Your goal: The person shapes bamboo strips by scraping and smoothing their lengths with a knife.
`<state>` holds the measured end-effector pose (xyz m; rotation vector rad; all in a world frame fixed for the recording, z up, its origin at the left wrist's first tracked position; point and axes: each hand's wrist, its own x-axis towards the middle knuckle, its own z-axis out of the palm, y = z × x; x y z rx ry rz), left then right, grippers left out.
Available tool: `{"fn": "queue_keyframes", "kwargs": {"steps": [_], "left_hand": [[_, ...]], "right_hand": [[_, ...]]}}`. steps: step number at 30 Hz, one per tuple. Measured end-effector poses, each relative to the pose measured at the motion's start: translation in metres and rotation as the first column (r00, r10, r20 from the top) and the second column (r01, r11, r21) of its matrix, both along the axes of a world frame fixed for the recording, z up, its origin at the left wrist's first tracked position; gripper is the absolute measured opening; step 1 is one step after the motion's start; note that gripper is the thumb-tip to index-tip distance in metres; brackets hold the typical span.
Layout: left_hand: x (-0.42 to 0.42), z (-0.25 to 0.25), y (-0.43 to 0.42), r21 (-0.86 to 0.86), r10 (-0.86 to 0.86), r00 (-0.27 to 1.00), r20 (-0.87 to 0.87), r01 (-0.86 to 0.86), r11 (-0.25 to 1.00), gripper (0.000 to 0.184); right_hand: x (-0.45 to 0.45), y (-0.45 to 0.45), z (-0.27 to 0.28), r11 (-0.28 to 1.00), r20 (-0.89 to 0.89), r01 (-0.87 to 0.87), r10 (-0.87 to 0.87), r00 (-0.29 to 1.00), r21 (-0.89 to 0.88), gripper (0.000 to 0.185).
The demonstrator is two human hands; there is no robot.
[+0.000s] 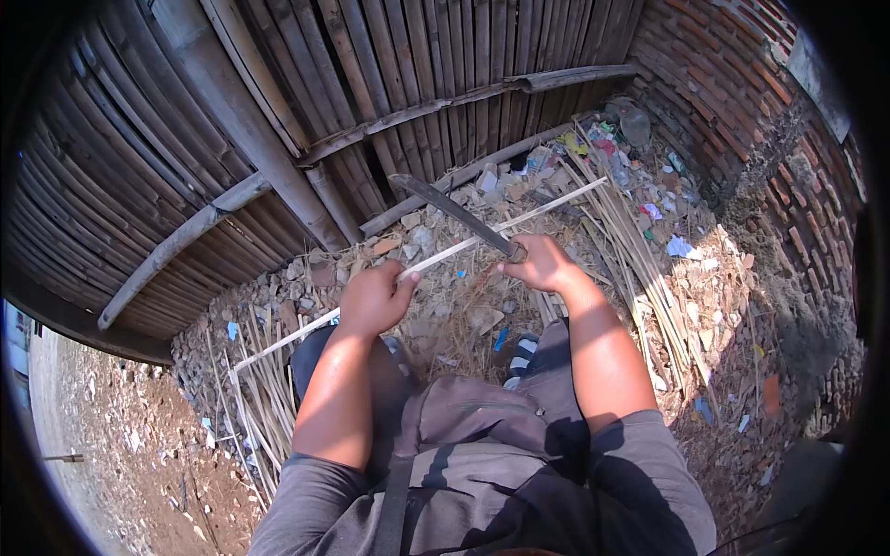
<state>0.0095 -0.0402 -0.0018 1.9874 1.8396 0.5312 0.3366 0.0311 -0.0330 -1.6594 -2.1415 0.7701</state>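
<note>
My left hand (pixel 375 298) is closed round a long, thin, pale strip (pixel 547 206), which runs from the lower left to the upper right in front of me. My right hand (pixel 538 263) grips the handle of a large dark blade (pixel 454 211). The blade points up and to the left, and it crosses the strip between my two hands. Its curved tip is near the foot of the slatted wall.
Thin strips lie piled at the right (pixel 649 278) and at the lower left (pixel 264 417). A slatted bamboo wall (pixel 417 56) stands ahead, a brick wall (pixel 714 83) at the right. Rubble and coloured litter (pixel 607 148) cover the ground.
</note>
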Motion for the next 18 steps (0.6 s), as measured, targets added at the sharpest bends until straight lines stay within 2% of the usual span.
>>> {"fn": "queue_keyframes", "kwargs": {"steps": [1, 2, 5, 6, 9, 13, 14, 18], "left_hand": [[-0.002, 0.000, -0.002, 0.001, -0.008, 1.000, -0.006, 0.008, 1.000, 0.042], [-0.004, -0.001, -0.002, 0.015, -0.012, 1.000, 0.009, 0.012, 1.000, 0.042], [-0.006, -0.004, -0.001, 0.048, -0.015, 0.999, 0.050, 0.012, 0.999, 0.043], [-0.005, -0.005, 0.000, 0.048, -0.012, 0.998, 0.054, 0.009, 0.999, 0.043], [0.000, -0.003, 0.001, 0.035, -0.017, 0.999, 0.034, 0.016, 0.999, 0.042], [-0.001, -0.003, 0.000, 0.030, -0.033, 0.999, 0.009, 0.033, 0.999, 0.043], [-0.004, -0.004, -0.001, 0.037, -0.029, 0.999, 0.021, 0.028, 0.999, 0.043], [-0.009, -0.005, 0.000, 0.061, -0.013, 0.998, 0.055, 0.010, 0.998, 0.045]], "right_hand": [[-0.005, -0.005, 0.008, 1.000, -0.004, -0.022, 0.022, 1.000, 0.015, 0.060], [-0.003, -0.005, 0.022, 0.990, 0.008, 0.071, -0.070, 0.998, -0.124, 0.060], [0.011, 0.005, 0.005, 0.990, -0.113, 0.140, -0.135, 0.984, 0.034, 0.060], [0.009, 0.004, 0.004, 0.984, -0.067, 0.155, -0.149, 0.987, 0.088, 0.063], [-0.003, 0.001, -0.003, 0.997, -0.033, 0.072, -0.073, 0.997, -0.031, 0.067], [-0.005, -0.007, 0.005, 1.000, -0.011, -0.024, 0.024, 1.000, -0.006, 0.068], [-0.002, -0.003, 0.013, 0.995, -0.014, 0.022, -0.024, 1.000, -0.097, 0.066], [0.018, 0.016, -0.004, 0.981, -0.200, 0.168, -0.185, 0.962, -0.102, 0.064]]}}
